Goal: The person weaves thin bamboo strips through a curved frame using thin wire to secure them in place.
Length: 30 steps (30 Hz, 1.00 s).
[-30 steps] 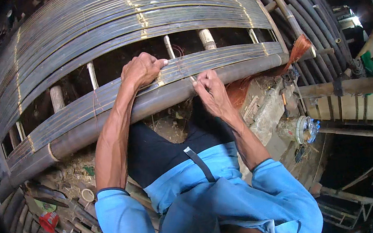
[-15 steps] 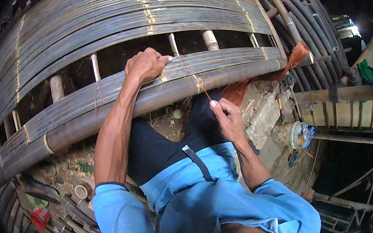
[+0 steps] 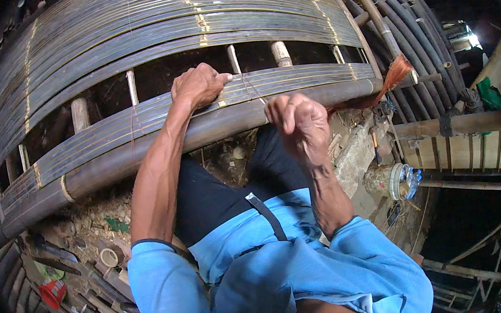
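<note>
The left hand (image 3: 196, 87) is arching across the pole (image 3: 216, 126) onto the near slats (image 3: 300, 78), thumb pointing right, fingers bending over their far edge; how firmly they are gripping, one cannot tell. The right hand (image 3: 300, 117), blurred, is hanging over the pole, fingers folding narrowly inward. Thread (image 3: 250, 88) is crossing the slats between both hands; whether the right fingers are pinching it is unclear.

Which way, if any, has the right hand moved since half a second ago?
Yes: the right hand has moved up in the picture; it was below the thick dark bamboo pole, now it overlaps the pole's lower edge.
</note>
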Motion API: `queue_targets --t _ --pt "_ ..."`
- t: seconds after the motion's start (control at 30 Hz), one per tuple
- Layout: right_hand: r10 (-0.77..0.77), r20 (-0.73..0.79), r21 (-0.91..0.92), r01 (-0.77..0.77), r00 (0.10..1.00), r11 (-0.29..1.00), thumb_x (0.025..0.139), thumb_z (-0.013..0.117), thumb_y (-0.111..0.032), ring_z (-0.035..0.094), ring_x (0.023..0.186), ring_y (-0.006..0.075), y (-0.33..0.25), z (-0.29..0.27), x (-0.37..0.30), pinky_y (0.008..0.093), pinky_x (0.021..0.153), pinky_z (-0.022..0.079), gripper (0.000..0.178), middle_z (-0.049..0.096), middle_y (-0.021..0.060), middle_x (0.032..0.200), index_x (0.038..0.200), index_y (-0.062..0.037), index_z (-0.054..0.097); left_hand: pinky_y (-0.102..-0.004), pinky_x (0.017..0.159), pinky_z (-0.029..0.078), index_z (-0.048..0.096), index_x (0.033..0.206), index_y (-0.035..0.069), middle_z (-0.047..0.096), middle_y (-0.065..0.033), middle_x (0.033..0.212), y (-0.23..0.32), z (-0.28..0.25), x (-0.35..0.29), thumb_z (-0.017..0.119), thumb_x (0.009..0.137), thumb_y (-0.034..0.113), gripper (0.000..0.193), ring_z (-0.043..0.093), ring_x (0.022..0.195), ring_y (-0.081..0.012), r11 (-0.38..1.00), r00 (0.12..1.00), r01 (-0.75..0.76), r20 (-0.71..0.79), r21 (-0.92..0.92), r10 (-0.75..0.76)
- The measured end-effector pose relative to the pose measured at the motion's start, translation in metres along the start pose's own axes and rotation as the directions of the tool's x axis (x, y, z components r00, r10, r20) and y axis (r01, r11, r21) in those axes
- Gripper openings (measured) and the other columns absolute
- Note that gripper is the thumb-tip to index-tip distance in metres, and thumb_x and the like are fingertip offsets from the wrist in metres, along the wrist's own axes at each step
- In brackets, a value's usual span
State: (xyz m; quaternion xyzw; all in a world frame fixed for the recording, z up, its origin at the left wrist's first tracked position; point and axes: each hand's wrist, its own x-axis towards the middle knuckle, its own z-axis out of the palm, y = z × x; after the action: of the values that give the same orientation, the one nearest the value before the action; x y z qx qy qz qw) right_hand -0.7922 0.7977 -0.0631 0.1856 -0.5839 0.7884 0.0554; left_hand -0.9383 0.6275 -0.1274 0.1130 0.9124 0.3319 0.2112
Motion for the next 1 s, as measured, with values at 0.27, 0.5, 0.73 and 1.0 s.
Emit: queue_targets --t 0.27,0.5,0.73,1.0 --pt "0.202 0.648 -0.53 0.244 0.734 0.812 0.09 0.068 -0.029 0.063 0.076 0.0283 0.0 0.039 -0.026 0.0445 0.068 0.044 0.027 0.065 0.0073 0.072 0.071 -0.0099 0.073 -0.0525 0.085 0.052 0.077 0.092 0.005 0.071 -0.0259 0.097 0.008 0.009 -0.002 0.052 0.094 0.051 0.053 0.068 0.097 -0.0445 0.981 0.978 -0.187 -0.089 0.053 0.191" --pt "-0.022 0.126 -0.732 0.107 0.992 0.673 0.083 0.076 -0.028 0.067 0.089 0.0345 0.002 -0.102 -0.008 0.0445 0.08 0.054 0.026 0.07 0.0156 0.09 0.092 -0.0042 0.073 -0.0486 0.077 0.05 0.073 0.091 0.003 0.067 -0.0251 0.082 0.005 0.006 -0.008 0.054 0.096 0.05 0.051 0.065 0.083 -0.0456 0.987 0.989 -0.083 -0.112 0.135 0.098" --pt "-0.371 -0.404 -0.894 -0.446 0.836 -0.032 0.085 0.076 -0.034 0.056 0.111 0.0405 -0.022 -0.336 -0.014 0.0488 0.098 0.047 0.046 0.06 0.0254 0.115 0.11 0.0033 0.07 -0.0417 0.075 0.049 0.071 0.092 0.0 0.068 -0.0132 0.079 0.01 0.024 0.003 0.073 0.089 0.036 0.036 0.062 0.075 -0.0289 0.99 0.946 -0.123 -0.309 -0.075 0.094" --pt "-0.213 -0.36 -0.903 -0.397 0.908 -0.163 0.077 0.073 -0.027 0.059 0.088 0.0398 -0.002 -0.387 0.0 0.0511 0.085 0.047 0.021 0.066 0.0164 0.079 0.077 -0.0063 0.075 -0.0374 0.084 0.053 0.071 0.101 0.002 0.065 -0.0123 0.092 0.132 0.081 0.026 0.08 0.08 0.013 0.025 0.064 0.086 -0.0247 0.92 0.884 -0.377 -0.338 -0.106 0.323"
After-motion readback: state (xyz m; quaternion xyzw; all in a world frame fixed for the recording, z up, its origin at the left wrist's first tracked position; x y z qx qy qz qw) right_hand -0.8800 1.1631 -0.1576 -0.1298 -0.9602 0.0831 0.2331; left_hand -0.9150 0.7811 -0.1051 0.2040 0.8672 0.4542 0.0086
